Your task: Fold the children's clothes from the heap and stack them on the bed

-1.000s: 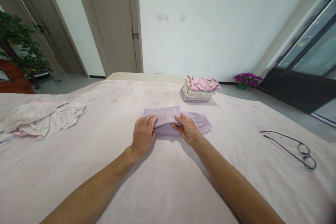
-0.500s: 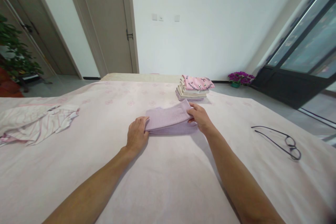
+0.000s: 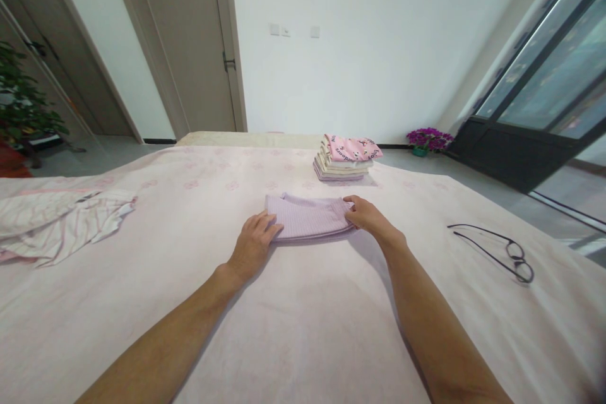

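A folded lilac ribbed garment [image 3: 307, 218] lies flat on the pale pink bed cover [image 3: 312, 322], in the middle of the view. On its left end rests my left hand [image 3: 253, 240], thumb over the cloth and fingers spread a little apart. The right end is pinched between the thumb and fingers of my right hand [image 3: 369, 218]. Just behind the garment, to the right, stands a stack of folded clothes [image 3: 343, 167] with a pink printed piece on top.
Crumpled striped clothing [image 3: 61, 224] lies at the left. Black-framed glasses [image 3: 516, 259] rest open at the right. Beyond the bed are a wall, a door [image 3: 189, 38], purple flowers [image 3: 428, 139] and a leafy plant [image 3: 23, 98].
The raised upper layer of the lilac garment has come down flat onto the rest. My left hand's fingers have loosened and spread on it. My right hand has moved slightly down and right.
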Demonstrator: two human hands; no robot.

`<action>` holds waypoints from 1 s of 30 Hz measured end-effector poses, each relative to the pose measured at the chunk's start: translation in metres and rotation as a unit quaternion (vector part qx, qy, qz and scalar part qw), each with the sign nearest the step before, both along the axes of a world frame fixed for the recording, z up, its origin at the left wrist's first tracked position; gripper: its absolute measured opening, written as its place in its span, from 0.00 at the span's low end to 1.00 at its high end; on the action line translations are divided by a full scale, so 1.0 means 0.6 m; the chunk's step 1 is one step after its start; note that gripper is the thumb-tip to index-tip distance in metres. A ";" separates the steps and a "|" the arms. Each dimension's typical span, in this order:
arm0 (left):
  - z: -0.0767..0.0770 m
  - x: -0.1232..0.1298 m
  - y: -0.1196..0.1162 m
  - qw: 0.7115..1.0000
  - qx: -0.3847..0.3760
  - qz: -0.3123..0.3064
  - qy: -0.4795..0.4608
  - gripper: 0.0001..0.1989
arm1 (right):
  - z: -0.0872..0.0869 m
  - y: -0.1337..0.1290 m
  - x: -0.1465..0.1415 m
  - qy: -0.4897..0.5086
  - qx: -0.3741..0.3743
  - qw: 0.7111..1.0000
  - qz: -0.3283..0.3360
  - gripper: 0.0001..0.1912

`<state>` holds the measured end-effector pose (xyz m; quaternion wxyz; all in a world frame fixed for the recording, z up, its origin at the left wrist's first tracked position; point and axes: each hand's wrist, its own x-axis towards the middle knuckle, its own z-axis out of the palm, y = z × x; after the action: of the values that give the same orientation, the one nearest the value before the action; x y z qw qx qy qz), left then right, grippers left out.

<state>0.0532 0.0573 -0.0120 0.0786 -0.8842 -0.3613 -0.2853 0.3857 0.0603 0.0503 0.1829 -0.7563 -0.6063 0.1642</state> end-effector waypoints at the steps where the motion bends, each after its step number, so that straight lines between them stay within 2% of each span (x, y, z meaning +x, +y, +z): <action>1: -0.001 0.000 0.000 1.000 -0.002 -0.007 0.012 0.21 | 0.000 -0.001 0.001 -0.016 0.001 1.000 -0.002 0.33; 13: -0.009 -0.005 -0.006 0.995 -0.024 -0.027 0.098 0.24 | -0.004 -0.004 0.007 -0.129 -0.030 0.991 0.010 0.34; 22: 0.004 -0.001 -0.019 0.989 -0.064 -0.046 0.121 0.25 | 0.002 -0.014 -0.005 -0.198 -0.038 0.979 -0.005 0.32; 27: 0.009 0.005 -0.029 0.987 -0.078 -0.035 0.138 0.25 | 0.010 -0.023 -0.033 -0.302 0.048 0.952 0.000 0.24; 30: 0.011 0.009 -0.031 0.986 -0.080 -0.028 0.142 0.26 | -0.012 -0.020 -0.053 -0.316 0.100 0.942 0.047 0.26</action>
<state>0.0585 0.0385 -0.0055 0.0506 -0.9289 -0.3434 -0.1287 0.3542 0.0484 0.0432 0.0488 -0.7180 -0.6808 -0.1360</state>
